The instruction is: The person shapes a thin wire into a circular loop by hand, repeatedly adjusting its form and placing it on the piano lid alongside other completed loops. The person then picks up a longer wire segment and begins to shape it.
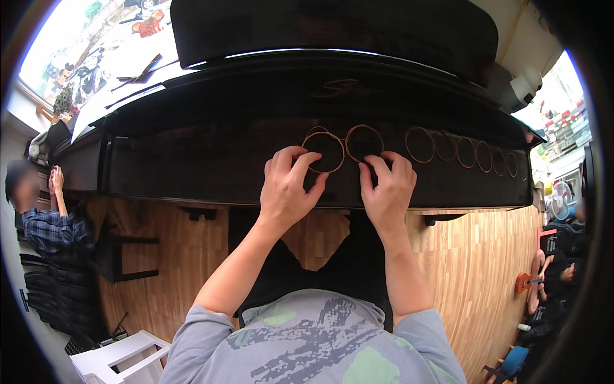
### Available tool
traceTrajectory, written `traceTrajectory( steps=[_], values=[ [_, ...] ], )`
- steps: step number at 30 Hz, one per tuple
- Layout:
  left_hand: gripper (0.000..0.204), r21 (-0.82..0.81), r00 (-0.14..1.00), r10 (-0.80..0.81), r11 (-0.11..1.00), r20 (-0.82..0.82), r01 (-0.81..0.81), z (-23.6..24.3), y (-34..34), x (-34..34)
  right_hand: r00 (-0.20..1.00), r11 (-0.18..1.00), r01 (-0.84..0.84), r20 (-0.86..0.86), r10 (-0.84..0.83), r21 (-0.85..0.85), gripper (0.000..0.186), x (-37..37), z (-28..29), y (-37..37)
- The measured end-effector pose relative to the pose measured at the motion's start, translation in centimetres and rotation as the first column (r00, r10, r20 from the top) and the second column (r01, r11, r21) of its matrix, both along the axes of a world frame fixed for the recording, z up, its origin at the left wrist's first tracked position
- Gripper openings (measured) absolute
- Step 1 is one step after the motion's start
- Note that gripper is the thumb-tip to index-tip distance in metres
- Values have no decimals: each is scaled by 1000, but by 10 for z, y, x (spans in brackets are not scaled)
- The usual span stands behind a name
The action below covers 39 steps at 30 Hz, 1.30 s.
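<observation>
On the closed black lid of a piano (pixel 192 163) lie thin copper-coloured wire coils that look like guitar strings. My left hand (pixel 286 187) has its thumb and fingers around the lower left of one coil (pixel 343 152), whose upper part shows a second loose loop. Just to its right, my right hand (pixel 390 189) pinches the lower edge of another coil (pixel 364 125) between thumb and fingers. The two coils nearly touch each other. Farther right, several similar coils (pixel 405 144) lie in a row, generally smaller toward the right end.
A raised black panel (pixel 332 25) stands behind the lid. At the far left a person in a checked shirt (pixel 54 230) sits by another keyboard. A white stool (pixel 121 358) stands lower left. People sit at the right, near a small ukulele-like instrument (pixel 524 283) and a fan (pixel 561 200).
</observation>
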<state>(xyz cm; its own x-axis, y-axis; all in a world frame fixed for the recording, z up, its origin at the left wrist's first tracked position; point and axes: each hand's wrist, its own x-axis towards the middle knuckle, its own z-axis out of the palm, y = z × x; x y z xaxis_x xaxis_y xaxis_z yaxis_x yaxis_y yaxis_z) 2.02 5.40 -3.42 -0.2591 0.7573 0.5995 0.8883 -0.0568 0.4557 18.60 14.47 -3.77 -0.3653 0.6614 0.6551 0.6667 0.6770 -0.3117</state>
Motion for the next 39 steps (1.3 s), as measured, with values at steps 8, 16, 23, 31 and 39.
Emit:
traceTrajectory(
  steps=[8,16,23,31,39],
  values=[
    [38,47,1000,31,998,-3,-31,12,-11,4,998,998,60,-18,-60,12,28,3,4,-11],
    [35,169,999,28,985,-16,-25,2,-20,-2,999,996,20,-36,-17,88,28,-3,0,-16],
    [25,361,963,-199,924,184,122,-1,-32,-14,998,993,-20,-65,28,114,20,-6,-1,-18],
    [4,440,949,122,864,291,-246,31,-77,-167,997,991,-4,-73,14,136,17,-7,-6,-19],
    [22,429,605,730,680,-317,-595,88,-72,-326,996,991,1,-87,10,134,16,-10,-6,-21]
  ],
)
